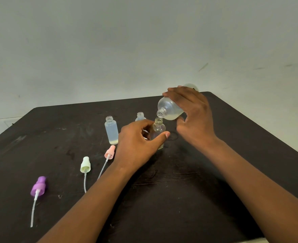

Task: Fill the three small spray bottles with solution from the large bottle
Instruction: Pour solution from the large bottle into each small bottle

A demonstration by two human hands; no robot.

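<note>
Dark tabletop (pixel 197 190), far right corner: my right hand (pixel 195 118) wraps the tipped large bottle (pixel 169 109), mouth over the small bottle (pixel 158 130) pinched upright in my left hand (pixel 137 142); pour slowly, mouths aligned; open room lies near-right, spray caps (pixel 85 165) crowd the left.

Both bare forearms reach in from the lower edge toward twelve o'clock, converging near the middle. The left hand (pixel 137 142) sits palm-down, its fingers curled and its thumb stretched toward three o'clock, pinching a small clear bottle (pixel 158 133). The right hand (pixel 194 116) is raised higher at about one o'clock, fingers spread and curled over the tilted large bottle (pixel 169 109).
</note>
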